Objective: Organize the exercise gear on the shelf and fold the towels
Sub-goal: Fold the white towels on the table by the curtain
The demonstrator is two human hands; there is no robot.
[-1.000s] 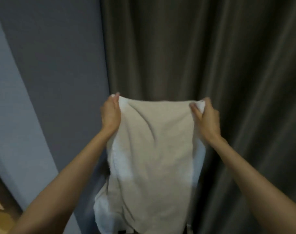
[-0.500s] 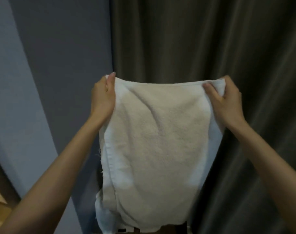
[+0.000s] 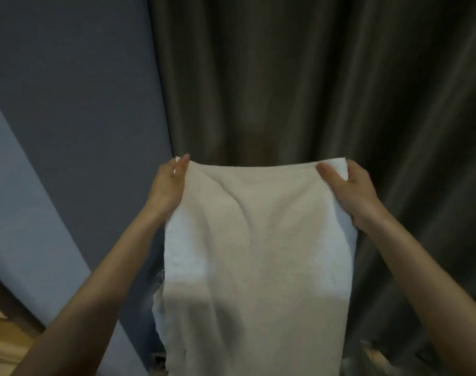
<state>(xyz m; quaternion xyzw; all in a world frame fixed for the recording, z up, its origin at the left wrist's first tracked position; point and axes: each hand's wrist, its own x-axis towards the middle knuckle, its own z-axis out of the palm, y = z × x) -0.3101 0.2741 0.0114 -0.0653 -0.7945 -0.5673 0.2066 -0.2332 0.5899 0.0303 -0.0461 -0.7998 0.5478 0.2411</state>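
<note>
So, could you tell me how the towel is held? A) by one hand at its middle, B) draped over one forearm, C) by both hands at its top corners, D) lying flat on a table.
C: the left hand and right hand each pinch a top corner of the towel, which hangs down before the curtain.

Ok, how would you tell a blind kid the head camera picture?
The left hand and right hand pinch the top corners of a white towel, which hangs down. Behind it are a dark curtain and a grey wall.
</note>
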